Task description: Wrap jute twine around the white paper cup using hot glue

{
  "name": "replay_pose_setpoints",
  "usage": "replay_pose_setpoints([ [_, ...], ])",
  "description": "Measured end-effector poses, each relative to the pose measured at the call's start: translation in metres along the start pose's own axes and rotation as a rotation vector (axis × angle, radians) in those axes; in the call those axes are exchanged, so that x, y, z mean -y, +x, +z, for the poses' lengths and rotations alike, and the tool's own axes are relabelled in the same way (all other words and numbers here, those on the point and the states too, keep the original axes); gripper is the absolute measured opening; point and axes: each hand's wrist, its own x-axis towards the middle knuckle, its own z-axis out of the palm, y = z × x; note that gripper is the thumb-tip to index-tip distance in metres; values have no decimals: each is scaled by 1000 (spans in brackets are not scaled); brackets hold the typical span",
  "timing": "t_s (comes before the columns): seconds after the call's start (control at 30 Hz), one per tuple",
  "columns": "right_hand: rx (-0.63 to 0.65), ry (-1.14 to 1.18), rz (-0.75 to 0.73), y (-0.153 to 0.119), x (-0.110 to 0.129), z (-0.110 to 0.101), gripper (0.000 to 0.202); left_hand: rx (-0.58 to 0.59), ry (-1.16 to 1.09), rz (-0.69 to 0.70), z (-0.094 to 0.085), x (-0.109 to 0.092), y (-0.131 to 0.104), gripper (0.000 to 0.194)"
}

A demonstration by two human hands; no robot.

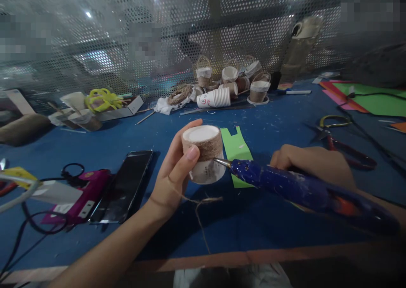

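Note:
My left hand (pixel 174 165) is wrapped round a white paper cup (pixel 207 172), held upside down with its base up. Brown twine (pixel 211 149) circles the cup's upper part, and a loose strand hangs below over the blue table. From the right, my right hand (pixel 311 165) grips a blue glue gun (pixel 279 182). The gun's metal tip meets the cup at the lower edge of the twine. Behind the cup, a green paper piece (pixel 237 148) lies on the table.
A black phone (pixel 123 186) and a magenta power strip (pixel 76 195) lie left. Stacked paper cups (pixel 215 98) and small twine baskets (pixel 258 92) stand at the back. Red-handled pliers (pixel 349 152), scissors and coloured sheets (pixel 374 97) are right, with a black cable.

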Motion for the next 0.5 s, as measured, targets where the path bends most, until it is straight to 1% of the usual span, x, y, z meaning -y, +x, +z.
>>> replay_pose_setpoints([
  [0.1, 55, 87, 44, 0, 3, -1, 15, 19, 0, -18, -1, 1, 0, 53],
  [0.17, 53, 97, 47, 0, 3, -1, 15, 15, 6, 0, 0, 1, 0, 53],
  [0.23, 18, 71, 19, 0, 0, -1, 12, 0, 10, 26, 1, 0, -1, 53],
  [0.3, -45, 31, -22, 0, -2, 0, 12, -14, -1, 41, 1, -1, -1, 54],
  [0.4, -124, 0, -64, 2, -5, 1, 16, -12, -33, 46, 2, -3, -2, 55],
  [0.5, -142, -15, -82, 3, -6, 2, 18, -6, -61, 25, 1, -4, -3, 52],
])
